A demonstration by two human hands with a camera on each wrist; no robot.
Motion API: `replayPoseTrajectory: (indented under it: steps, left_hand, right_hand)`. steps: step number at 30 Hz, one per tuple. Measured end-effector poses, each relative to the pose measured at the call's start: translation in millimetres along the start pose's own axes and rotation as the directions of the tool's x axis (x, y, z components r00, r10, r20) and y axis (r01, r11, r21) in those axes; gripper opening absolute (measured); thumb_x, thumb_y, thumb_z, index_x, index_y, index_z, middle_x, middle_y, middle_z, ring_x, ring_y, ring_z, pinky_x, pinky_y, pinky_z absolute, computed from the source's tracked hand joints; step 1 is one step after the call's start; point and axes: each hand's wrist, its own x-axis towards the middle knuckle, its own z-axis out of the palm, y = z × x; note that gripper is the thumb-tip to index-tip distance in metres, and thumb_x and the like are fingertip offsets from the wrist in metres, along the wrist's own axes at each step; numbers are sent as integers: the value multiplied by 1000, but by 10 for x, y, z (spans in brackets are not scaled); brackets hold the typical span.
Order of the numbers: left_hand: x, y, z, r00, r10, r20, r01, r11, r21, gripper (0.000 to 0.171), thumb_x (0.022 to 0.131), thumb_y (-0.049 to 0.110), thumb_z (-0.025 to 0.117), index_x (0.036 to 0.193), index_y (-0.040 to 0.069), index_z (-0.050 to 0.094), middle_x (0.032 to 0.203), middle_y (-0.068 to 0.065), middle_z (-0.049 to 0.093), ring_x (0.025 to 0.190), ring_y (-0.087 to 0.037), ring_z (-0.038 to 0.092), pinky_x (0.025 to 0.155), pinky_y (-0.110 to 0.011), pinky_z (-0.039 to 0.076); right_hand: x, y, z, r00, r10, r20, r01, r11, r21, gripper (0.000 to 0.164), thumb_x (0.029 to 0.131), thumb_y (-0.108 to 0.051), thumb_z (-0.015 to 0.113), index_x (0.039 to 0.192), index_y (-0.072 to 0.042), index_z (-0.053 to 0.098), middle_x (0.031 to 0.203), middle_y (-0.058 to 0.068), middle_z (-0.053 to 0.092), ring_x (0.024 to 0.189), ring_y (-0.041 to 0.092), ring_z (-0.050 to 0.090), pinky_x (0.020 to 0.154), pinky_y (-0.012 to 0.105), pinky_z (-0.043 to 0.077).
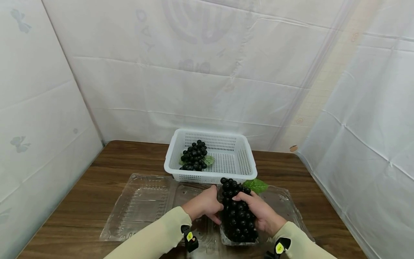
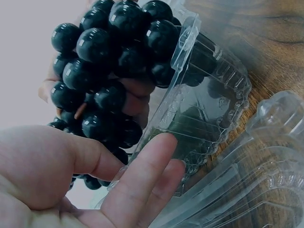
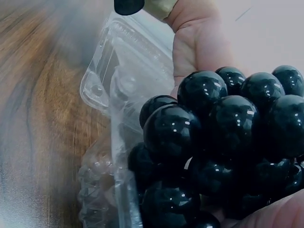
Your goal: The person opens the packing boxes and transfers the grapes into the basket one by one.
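Observation:
A bunch of black grapes [image 1: 238,216] with a green leaf [image 1: 256,185] lies partly in a clear plastic clamshell box [image 1: 226,241]. My right hand [image 1: 262,214] grips the bunch, thumb across the top of the grapes; its other fingers are mostly hidden behind them. On the near side, my left hand [image 1: 207,204] pinches the box's rim, thumb inside and fingers [image 2: 142,178] against the outer wall. In the right wrist view, grapes [image 3: 232,124] bulge above the box's side wall [image 3: 124,190].
Behind the hands stands a white perforated basket [image 1: 250,167] holding another black grape bunch [image 1: 195,155] with leaves. An open clear box [image 1: 142,205] lies at the left on the wooden table [image 1: 93,194]. White sheeting [image 1: 194,90] hangs around the table.

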Motion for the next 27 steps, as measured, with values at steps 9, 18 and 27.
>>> replayPoseTrajectory:
  steps: [9,18,27]
  left_hand:
    - [14,-14,-3,1000,23,11,-24,1000,14,80,94,-3,65,158,-9,17,137,-37,47,68,-30,70,59,-40,64]
    - [16,-15,-3,1000,21,16,-21,1000,12,79,95,-4,65,158,-7,18,136,-37,48,65,-30,69,59,-40,64]
    - [23,-25,1,1000,20,15,-20,1000,-3,75,95,-6,64,156,-8,21,101,-29,60,61,-29,70,58,-40,64]
  right_hand:
    - [-89,-75,-33,997,-44,61,42,998,35,84,91,-32,66,156,-7,20,142,26,49,108,29,67,89,43,60]
    - [-191,-126,-69,978,-88,189,71,993,97,46,93,-27,62,134,-11,46,116,9,66,102,23,70,88,41,61]
    - [-279,-226,-104,953,-106,284,70,989,133,39,98,-25,54,134,-15,44,111,4,66,98,17,68,85,36,61]
